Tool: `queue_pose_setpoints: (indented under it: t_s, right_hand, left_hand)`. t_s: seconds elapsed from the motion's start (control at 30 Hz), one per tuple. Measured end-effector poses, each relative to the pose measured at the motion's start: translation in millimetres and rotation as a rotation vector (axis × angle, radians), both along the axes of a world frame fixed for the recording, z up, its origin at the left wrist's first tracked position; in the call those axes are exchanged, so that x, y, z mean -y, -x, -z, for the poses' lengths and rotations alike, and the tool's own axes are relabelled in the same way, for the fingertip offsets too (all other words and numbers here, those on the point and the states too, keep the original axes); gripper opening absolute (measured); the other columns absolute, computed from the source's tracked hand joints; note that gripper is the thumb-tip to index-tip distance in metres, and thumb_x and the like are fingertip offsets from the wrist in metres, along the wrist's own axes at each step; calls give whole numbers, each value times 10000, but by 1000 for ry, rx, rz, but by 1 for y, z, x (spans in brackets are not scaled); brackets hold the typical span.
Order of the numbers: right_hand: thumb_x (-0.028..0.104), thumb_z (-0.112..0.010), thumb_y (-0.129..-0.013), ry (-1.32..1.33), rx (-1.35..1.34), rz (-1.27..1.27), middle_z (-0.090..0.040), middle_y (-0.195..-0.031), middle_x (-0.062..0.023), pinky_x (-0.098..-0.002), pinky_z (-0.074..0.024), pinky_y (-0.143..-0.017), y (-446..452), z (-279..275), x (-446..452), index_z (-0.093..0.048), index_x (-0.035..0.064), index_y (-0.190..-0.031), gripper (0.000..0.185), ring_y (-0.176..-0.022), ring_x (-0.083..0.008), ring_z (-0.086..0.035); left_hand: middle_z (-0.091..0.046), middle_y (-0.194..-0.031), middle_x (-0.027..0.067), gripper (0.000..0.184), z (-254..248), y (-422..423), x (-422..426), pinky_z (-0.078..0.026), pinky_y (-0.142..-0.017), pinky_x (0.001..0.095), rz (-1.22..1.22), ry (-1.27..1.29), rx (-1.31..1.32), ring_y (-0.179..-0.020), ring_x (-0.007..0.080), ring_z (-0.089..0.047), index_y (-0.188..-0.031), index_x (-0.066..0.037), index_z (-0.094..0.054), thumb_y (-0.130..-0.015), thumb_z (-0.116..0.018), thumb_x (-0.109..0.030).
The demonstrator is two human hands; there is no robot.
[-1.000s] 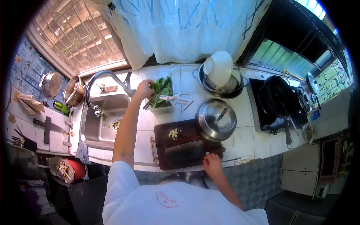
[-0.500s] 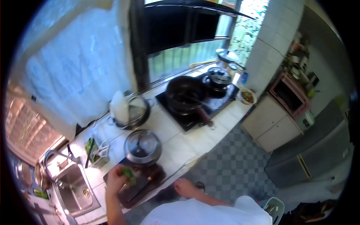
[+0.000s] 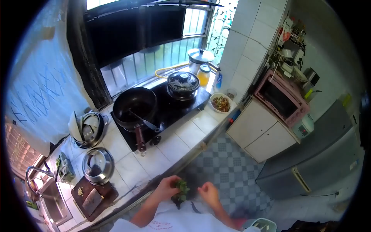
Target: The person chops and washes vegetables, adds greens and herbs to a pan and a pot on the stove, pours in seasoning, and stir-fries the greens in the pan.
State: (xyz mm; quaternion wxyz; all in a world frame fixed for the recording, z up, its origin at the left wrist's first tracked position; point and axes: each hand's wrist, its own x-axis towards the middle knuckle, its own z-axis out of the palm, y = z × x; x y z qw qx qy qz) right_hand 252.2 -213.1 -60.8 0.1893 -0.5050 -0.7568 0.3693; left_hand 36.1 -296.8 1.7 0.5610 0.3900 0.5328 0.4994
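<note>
In front of my white shirt, over the floor beside the counter edge, my left hand [image 3: 166, 188] is closed around a small bunch of leafy greens [image 3: 182, 189]. Just to the right of the leaves, my right hand [image 3: 209, 193] is apart from them with its fingers curled together; whatever they hold, if anything, is too small to make out. On the counter at lower left lies a dark cutting board [image 3: 105, 191]. It bears a cleaver [image 3: 92, 202] and small pale chopped pieces [image 3: 80, 191].
A wok [image 3: 133, 106] with a ladle and a lidded pot [image 3: 182, 85] stand on the black stove [image 3: 170, 112]. A metal pot [image 3: 97, 166] sits behind the board, near the sink [image 3: 56, 201]. A bowl of food [image 3: 220, 103] is at right; a bin [image 3: 266, 223] stands low right.
My view has swung right. My left hand has carried the greens from above the cutting board to in front of my body, and my right hand is now close by them.
</note>
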Motion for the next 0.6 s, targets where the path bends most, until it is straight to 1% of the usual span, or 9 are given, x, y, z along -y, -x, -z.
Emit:
queue_pose_setpoints:
  t_s: [0.03,0.13,0.2,0.27,0.37,0.4,0.43,0.5,0.6]
  right_hand:
    - [216,-665,-738,16,8,2,-565,-745,-103,-349,-445,-588,-7,8,-8,-574,51,-798,197,-646,-244,-565]
    - [195,-663,-747,-94,0,113,-594,-824,-105,-311,-463,-611,-19,34,-32,-586,31,-884,227,-624,-199,-568]
    - [190,-659,-751,-48,30,99,-599,-843,-103,-304,-466,-618,-22,23,-56,-590,28,-910,238,-633,-187,-568]
    - [186,-656,-754,-12,62,80,-604,-862,-101,-296,-469,-625,-18,17,-92,-594,24,-937,252,-642,-176,-568]
    - [157,-649,-762,66,-102,35,-615,-891,-83,-286,-479,-663,-1,3,-159,-592,19,-974,259,-709,-160,-584]
    - [157,-649,-762,53,-100,21,-615,-891,-83,-286,-479,-663,13,-3,-188,-592,19,-974,259,-709,-160,-584]
    - [149,-647,-761,13,-105,-25,-615,-889,-89,-286,-479,-673,26,-9,-214,-591,17,-973,256,-723,-170,-587]
    - [141,-646,-759,-16,-88,-84,-614,-888,-95,-286,-479,-684,49,-25,-261,-590,16,-973,253,-736,-180,-590]
    - [143,-639,-734,-156,-144,-296,-578,-873,-105,-334,-459,-703,96,-53,-331,-588,39,-955,250,-766,-240,-570]
  left_hand:
    - [-585,-829,49,236,0,-6,-19,-503,-632,251,15,0,18,-726,109,-591,-951,17,-530,-731,-551,99]
    - [-584,-810,42,238,-8,-20,-73,-494,-634,244,53,10,29,-723,100,-584,-950,11,-541,-722,-562,75]
    - [-582,-787,37,237,-8,-25,-107,-485,-633,234,62,-10,22,-718,90,-577,-946,6,-552,-714,-575,51]
    - [-587,-769,48,244,-1,-25,-142,-484,-629,239,93,-54,-53,-704,98,-581,-947,3,-551,-708,-570,48]
    - [-593,-758,55,248,18,-18,-183,-482,-620,247,80,-35,-47,-691,110,-584,-949,1,-551,-706,-565,43]
    - [-596,-760,58,250,24,-12,-200,-482,-617,250,81,-42,-40,-688,114,-587,-952,0,-551,-706,-565,42]
    - [-596,-765,60,261,28,-5,-213,-484,-612,253,73,-50,-128,-695,122,-594,-966,-7,-551,-709,-566,38]
    - [-597,-769,61,262,25,7,-236,-485,-610,254,6,-2,-109,-698,123,-597,-969,-11,-554,-711,-567,34]
    - [-601,-783,67,254,26,25,-268,-488,-610,257,-103,73,-92,-703,125,-602,-966,-16,-563,-715,-572,28]
